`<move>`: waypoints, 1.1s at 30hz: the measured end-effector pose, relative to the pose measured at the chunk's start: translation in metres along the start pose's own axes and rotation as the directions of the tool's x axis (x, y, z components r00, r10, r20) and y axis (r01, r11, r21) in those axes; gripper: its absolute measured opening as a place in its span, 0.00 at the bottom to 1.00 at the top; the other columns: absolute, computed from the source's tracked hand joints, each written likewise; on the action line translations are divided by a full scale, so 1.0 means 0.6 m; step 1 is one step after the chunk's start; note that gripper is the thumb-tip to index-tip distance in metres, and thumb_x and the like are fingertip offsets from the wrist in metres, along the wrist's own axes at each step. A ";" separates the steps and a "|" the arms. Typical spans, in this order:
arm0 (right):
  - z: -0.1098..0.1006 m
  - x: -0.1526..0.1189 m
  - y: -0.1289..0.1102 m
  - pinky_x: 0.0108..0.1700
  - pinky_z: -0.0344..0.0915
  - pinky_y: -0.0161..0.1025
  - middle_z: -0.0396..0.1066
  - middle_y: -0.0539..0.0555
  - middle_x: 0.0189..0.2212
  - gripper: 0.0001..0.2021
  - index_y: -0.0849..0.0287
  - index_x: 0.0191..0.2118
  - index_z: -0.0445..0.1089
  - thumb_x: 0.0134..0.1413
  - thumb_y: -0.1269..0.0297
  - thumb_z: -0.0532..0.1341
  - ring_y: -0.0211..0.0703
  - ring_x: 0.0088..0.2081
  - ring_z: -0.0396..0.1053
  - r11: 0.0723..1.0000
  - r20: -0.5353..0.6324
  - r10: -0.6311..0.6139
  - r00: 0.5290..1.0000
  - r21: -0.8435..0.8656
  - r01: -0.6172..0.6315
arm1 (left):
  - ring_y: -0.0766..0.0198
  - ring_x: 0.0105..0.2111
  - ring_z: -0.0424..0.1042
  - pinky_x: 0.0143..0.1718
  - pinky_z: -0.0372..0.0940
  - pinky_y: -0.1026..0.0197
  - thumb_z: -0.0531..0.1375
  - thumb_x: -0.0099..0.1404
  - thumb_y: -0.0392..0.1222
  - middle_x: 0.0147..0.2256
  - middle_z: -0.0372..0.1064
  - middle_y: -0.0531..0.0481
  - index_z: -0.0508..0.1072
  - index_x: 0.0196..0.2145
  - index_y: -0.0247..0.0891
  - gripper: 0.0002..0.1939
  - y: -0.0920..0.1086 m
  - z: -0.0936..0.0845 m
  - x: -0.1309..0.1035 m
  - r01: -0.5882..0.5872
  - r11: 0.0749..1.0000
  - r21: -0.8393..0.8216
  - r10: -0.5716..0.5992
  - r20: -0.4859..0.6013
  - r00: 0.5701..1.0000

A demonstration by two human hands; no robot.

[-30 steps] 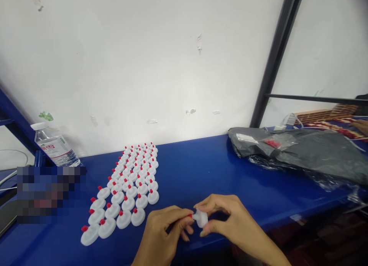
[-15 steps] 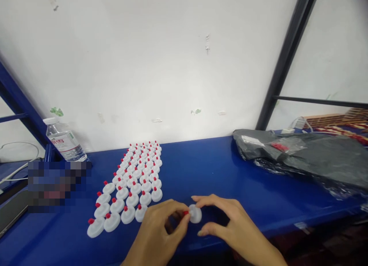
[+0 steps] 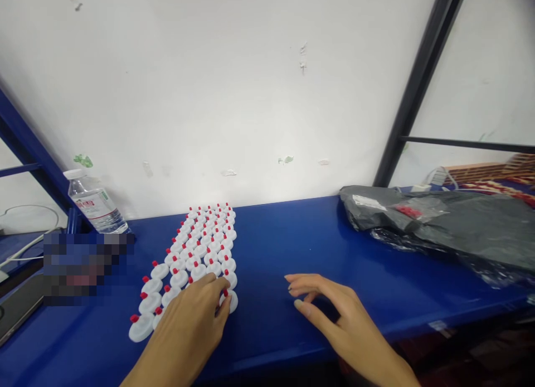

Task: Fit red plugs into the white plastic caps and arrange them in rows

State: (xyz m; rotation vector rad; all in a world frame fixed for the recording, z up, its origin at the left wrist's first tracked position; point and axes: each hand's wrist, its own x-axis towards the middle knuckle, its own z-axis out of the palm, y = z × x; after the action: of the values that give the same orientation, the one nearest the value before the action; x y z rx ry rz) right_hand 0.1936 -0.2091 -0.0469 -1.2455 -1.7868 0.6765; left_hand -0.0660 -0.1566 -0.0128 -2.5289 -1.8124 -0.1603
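Rows of round white caps with red tips (image 3: 152,302) stand on the blue table (image 3: 267,253), left of centre. At the near right end of the rows, my left hand (image 3: 190,317) pinches the red tip of one white cap (image 3: 231,302), which rests on the table beside its neighbours. The hand hides several caps beneath and behind it. Further right, my right hand (image 3: 334,311) hovers over the table's front part, its thumb and fingers apart, holding nothing.
A water bottle (image 3: 97,203) leans at the back left near a blue post. A dark phone-like object (image 3: 20,309) lies at the left edge. Grey plastic bags (image 3: 468,225) with a small packet of red pieces (image 3: 408,211) lie at the right.
My left hand has carried the white cap leftward from between the hands to the near right end of the rows. My right hand no longer touches the cap and stays over the table.
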 end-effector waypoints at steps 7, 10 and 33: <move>0.005 0.002 0.004 0.48 0.69 0.36 0.74 0.50 0.50 0.10 0.49 0.47 0.72 0.65 0.57 0.57 0.40 0.41 0.73 1.000 -0.056 -0.010 0.998 -0.014 0.010 | 0.58 0.30 0.75 0.32 0.63 0.58 0.51 0.70 0.43 0.33 0.74 0.47 0.75 0.47 0.42 0.15 0.031 -0.001 -0.025 -0.139 0.987 -0.081 0.102 -0.348 0.932; 0.006 0.005 0.010 0.49 0.69 0.36 0.75 0.50 0.47 0.11 0.49 0.48 0.72 0.65 0.56 0.57 0.42 0.43 0.73 0.999 -0.135 0.026 0.991 -0.029 -0.030 | 0.61 0.29 0.74 0.31 0.64 0.60 0.49 0.71 0.39 0.33 0.73 0.48 0.75 0.40 0.42 0.14 0.087 0.000 -0.024 -0.270 0.948 -0.168 0.211 -0.303 0.929; 0.001 0.013 0.043 0.39 0.75 0.32 0.75 0.55 0.51 0.16 0.52 0.47 0.74 0.64 0.50 0.56 0.49 0.49 0.75 0.989 -0.228 0.132 0.965 -0.041 -0.145 | 0.55 0.38 0.74 0.42 0.67 0.57 0.53 0.67 0.51 0.45 0.76 0.47 0.76 0.41 0.42 0.16 -0.152 -0.065 -0.004 0.204 0.847 -0.491 -0.460 -0.486 0.743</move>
State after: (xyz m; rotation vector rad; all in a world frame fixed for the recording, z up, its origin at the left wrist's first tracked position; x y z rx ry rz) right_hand 0.2044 -0.1924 -0.0650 -1.4363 -1.5538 0.5409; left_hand -0.1560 -0.1326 0.0223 -1.9295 -2.0642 -1.3107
